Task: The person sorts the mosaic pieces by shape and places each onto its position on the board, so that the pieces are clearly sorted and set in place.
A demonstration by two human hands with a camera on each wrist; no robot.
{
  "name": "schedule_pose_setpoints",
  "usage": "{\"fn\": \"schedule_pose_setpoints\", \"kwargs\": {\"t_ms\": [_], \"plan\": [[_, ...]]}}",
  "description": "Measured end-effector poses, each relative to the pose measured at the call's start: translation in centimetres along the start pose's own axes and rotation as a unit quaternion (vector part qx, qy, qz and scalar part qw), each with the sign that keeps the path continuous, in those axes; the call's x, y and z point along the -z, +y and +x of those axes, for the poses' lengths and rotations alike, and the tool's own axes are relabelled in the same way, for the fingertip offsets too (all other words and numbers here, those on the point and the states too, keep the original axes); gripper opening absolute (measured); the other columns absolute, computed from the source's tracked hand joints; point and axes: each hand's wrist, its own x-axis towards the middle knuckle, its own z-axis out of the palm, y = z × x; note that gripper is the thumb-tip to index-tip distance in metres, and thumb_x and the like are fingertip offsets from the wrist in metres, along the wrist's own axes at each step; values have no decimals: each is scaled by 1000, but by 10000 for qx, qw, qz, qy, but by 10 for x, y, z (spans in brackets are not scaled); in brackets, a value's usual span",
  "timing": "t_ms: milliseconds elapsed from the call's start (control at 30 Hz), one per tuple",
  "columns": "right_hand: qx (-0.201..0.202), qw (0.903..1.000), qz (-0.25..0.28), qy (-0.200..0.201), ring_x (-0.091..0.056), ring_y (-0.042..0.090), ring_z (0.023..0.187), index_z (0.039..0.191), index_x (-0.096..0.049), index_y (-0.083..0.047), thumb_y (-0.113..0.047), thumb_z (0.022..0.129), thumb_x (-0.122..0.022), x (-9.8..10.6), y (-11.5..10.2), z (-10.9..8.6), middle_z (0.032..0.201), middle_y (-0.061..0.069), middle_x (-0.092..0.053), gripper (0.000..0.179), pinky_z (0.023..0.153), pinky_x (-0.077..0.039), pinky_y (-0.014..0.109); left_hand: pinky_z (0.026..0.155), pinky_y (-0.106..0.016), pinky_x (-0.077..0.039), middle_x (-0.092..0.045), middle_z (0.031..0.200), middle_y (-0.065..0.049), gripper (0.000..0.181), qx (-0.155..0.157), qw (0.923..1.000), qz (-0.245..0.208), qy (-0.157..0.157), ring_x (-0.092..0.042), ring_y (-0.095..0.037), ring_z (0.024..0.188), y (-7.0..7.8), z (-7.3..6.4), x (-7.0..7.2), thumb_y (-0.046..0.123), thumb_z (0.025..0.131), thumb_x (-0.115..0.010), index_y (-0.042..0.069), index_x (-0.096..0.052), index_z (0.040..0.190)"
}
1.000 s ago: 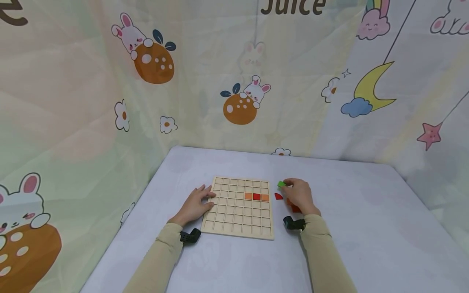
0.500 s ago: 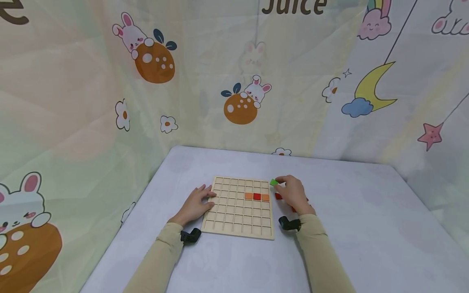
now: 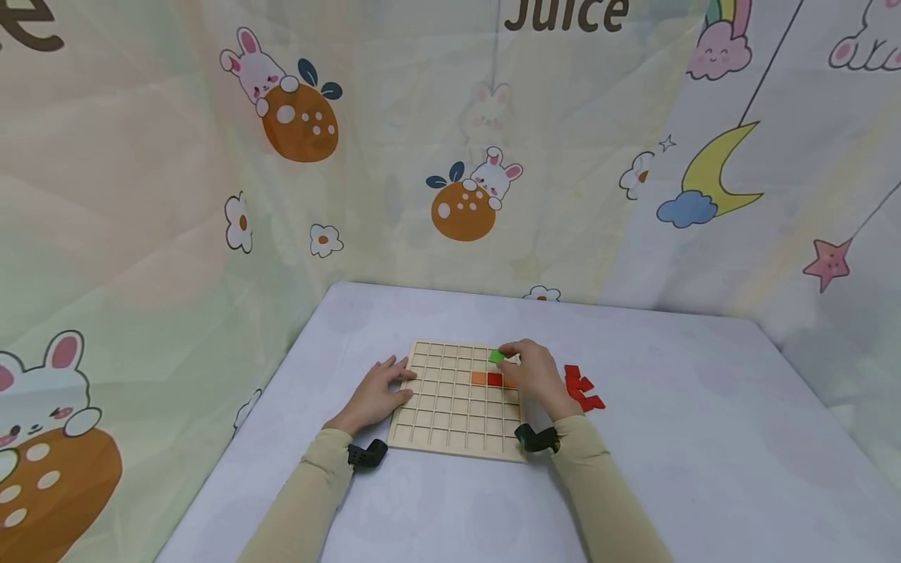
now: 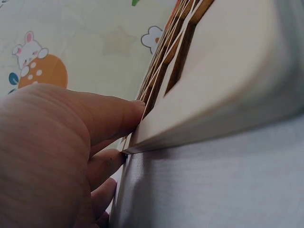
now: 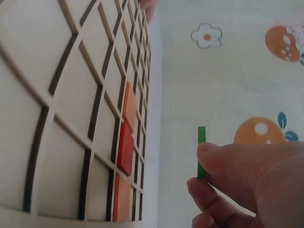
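My right hand pinches a thin green square tile between thumb and finger, over the upper right of a wooden grid board. In the right wrist view the green tile is seen edge-on, apart from the board's face. An orange tile and a red tile sit side by side in one row of cells; a second orange tile follows, partly hidden by the hand in the head view. My left hand rests at the board's left edge, fingers fairly straight, its thumb touching the rim.
Several loose red tiles lie in a small pile to the right of the board. A white-covered table holds everything. Behind it hangs a printed cloth. A black wrist camera overlaps the board's right edge.
My right hand has moved left with the green tile, from beside the board to over its upper right cells. The red pile has come into view behind it. My left hand stays put.
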Motion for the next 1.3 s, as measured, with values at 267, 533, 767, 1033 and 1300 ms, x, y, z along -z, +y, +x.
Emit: {"fn": "schedule_pose_setpoints", "kwargs": {"t_ms": [267,533,767,1033,1300], "plan": [[258,9996,-68,-23,-61,26,101,113,-72,-7,-20,88,-72,-10,-16,-5,106,7,-67,28,89,-55,44,124,-45,-7,-43,151,-6,28,58,10000,17,-7,-20,-28,148,1,0,-1,18,88,-71,13,-68,116],[331,9992,-202,-95,-62,24,100,108,-73,-11,-21,86,-75,-19,-20,-8,103,4,-67,24,89,-56,42,124,-45,-7,-43,151,-6,28,36,10000,37,8,-20,-28,148,0,2,-2,18,89,-71,13,-68,116],[423,9988,-173,-187,-60,23,97,108,-73,-11,-21,86,-75,-24,-23,-9,101,2,-66,24,83,-56,39,124,-46,-8,-43,151,-6,28,-8,10000,10,32,-21,-29,148,0,2,-3,17,88,-71,14,-68,116],[628,9978,-180,-103,-59,18,93,109,-73,-13,-20,85,-76,-30,-26,-10,103,-1,-66,25,79,-56,33,124,-46,-8,-43,151,-6,28,-13,10000,-6,54,-22,-29,148,-2,1,-2,18,88,-71,14,-69,116],[706,9973,-75,-183,-57,17,89,110,-73,-13,-18,86,-75,-28,-32,-11,105,0,-65,25,76,-55,32,124,-47,-9,-42,151,-5,28,69,10000,59,8,-21,-29,148,-2,0,-1,19,88,-71,15,-68,116]]}}
